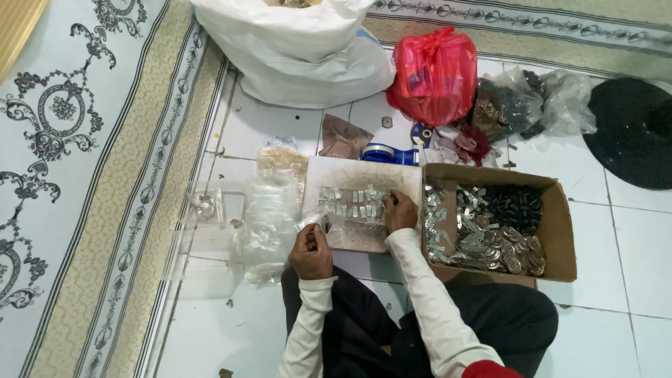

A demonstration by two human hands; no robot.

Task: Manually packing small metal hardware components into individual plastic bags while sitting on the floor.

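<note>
Right now my left hand pinches a small clear plastic bag by its mouth, fingers closed on it, just off the near left corner of the board. My right hand rests on the board's right edge, fingertips curled down onto the small silvery metal pieces; whether it has one pinched I cannot tell. Those pieces lie in loose rows running left to right across the board, between my two hands, nearer the right one. They look thin, shiny and rectangular. Beyond the left hand sits a heap of clear bags on the tiled floor; to the right, a cardboard box holds more metal parts.
</note>
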